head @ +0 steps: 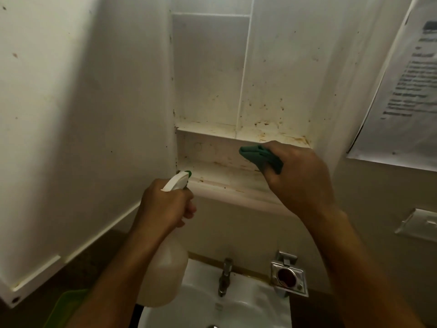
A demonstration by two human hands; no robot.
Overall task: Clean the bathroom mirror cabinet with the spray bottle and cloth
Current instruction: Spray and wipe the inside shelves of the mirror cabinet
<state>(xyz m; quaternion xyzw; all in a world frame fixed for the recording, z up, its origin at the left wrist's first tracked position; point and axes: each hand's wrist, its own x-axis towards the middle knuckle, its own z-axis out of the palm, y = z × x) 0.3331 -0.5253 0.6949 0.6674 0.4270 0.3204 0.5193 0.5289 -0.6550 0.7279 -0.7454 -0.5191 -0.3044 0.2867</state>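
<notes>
White bathroom wall w/ an open mirror cabinet [236, 79] above a sink [236, 308]; the cabinet door [71, 138] is swung out to the left, so the inside is free to reach. The inside is stained: brown spots on the back panel and rusty marks along the lower shelf [248, 134] and the bottom ledge [227, 183].

Left hand [165, 209] is wrapped round the neck of the spray bottle [165, 268], fingers curled at the trigger. Its green-tipped nozzle [186, 173] sits just beside the bottom left corner of the cabinet and points into the low compartment, prob. so the liquid lands on the dirt and not on the wall. The bottle body hangs down over the sink edge, approx. upright.

Right hand [300, 176] grips the folded green cloth [262, 158], fingers closed round it w/ one folded end sticking out to the left. The cloth is in the low compartment, under the shelf, close to its back wall; contact I cannot tell. Holding it folded gives a firm pad for rubbing.

I judge the step is spray-then-wipe of the low compartment; the stains above seem not yet cleaned.

Also there: a tap [224, 275], a metal holder [287, 278] beside it, a printed paper sheet [402, 91] on the right wall.
</notes>
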